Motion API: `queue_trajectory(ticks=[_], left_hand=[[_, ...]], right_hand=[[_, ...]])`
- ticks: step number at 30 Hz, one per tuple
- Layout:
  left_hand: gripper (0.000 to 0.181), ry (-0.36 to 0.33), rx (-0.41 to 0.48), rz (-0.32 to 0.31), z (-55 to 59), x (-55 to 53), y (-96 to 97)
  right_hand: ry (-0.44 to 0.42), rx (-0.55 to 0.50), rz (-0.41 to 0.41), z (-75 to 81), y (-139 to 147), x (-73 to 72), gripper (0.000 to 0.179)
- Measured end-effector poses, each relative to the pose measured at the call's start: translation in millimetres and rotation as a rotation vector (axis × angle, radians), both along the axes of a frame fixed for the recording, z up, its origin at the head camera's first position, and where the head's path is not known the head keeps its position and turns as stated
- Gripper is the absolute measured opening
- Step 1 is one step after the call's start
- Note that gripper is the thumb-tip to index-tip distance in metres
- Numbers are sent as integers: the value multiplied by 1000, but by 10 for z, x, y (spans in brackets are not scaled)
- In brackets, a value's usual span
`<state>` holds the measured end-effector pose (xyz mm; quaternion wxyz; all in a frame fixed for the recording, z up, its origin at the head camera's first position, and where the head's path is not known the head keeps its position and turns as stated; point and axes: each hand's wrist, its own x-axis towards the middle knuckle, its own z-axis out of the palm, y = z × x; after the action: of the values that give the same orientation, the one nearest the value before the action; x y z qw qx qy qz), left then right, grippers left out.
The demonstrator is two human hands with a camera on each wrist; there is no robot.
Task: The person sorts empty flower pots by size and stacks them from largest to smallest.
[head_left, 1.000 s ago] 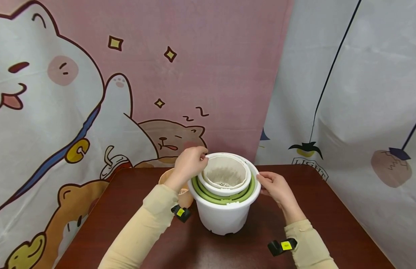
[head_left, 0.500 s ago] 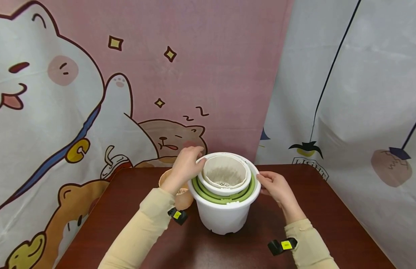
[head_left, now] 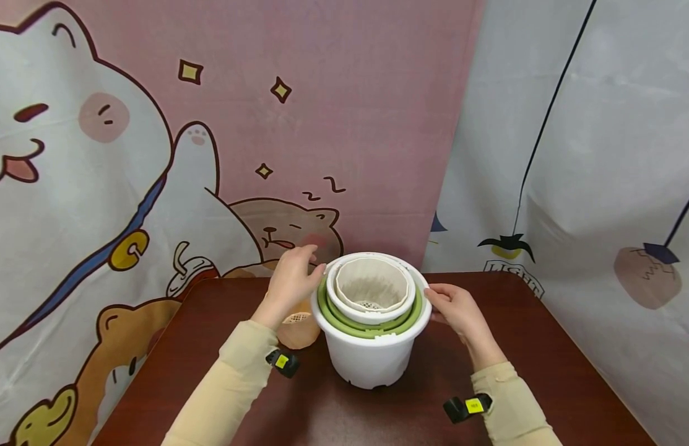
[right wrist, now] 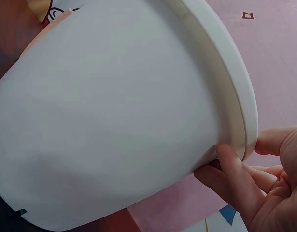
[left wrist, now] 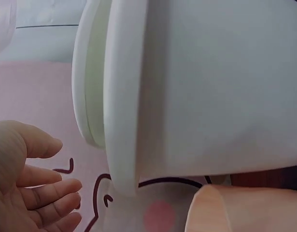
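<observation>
A large white flower pot (head_left: 372, 362) stands upright on the table with smaller pots nested in it. Inside show a green pot (head_left: 372, 333), a smaller white pot (head_left: 373, 318) and a cream pot (head_left: 373, 282) with a perforated bottom. My right hand (head_left: 458, 310) pinches the large pot's rim on its right side, thumb on top and fingers beneath, as the right wrist view shows. My left hand (head_left: 291, 279) is by the left rim, fingers loosely bent; a gap separates it from the pots in the left wrist view. Behind it lies a peach pot (head_left: 298, 333), partly hidden.
The dark reddish-brown table (head_left: 422, 415) carries the pots near its middle. A pink cloth (head_left: 366, 155) printed with cartoon animals hangs right behind the table, and a pale grey cloth (head_left: 589, 155) hangs along the right side.
My left hand has let go of the rim area and moved left, away from the nested pots. The right hand and the pots have stayed put.
</observation>
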<state>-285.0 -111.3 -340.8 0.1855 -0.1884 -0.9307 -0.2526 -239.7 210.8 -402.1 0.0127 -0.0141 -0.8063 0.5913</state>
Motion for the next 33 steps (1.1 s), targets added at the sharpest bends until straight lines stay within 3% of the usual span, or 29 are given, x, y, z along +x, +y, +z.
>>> queue_trajectory(ticks=[10,26,33], left_hand=[[46,7,31,50,-100,-9,-175],[47,-52,72,92,-240,-20,-365],[50,-82,65,145,-328,-57,-487]], right_hand=[[-1,4,2,-3,-1,-5,47],[-6,-5,-7,-17,0,-10,47],[-4,-4,-3,-16,3,-11,47]])
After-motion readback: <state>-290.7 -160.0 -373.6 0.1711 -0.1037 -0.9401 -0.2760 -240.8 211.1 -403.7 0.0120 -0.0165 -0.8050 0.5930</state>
